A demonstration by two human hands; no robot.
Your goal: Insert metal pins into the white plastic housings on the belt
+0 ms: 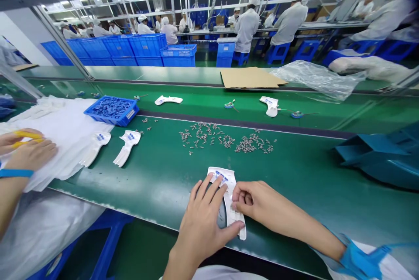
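A curved white plastic shell half with small blue pieces in its upper end lies on the green work surface in front of me. My left hand is spread over it, fingertips on its upper part and thumb on its lower end. At the shell's right edge, my right hand is closed in a pinch; whatever is between the fingertips is too small or hidden to name. Beyond both hands lie loose piles of small metal parts. Two similar white shells rest to the left.
At left, a co-worker's hands hold a yellow-handled tool over white sheets. A blue bin holds small blue pieces. More shells lie on the green belt behind. Cardboard and clear plastic sit farther back; a teal scoop-shaped object stands right.
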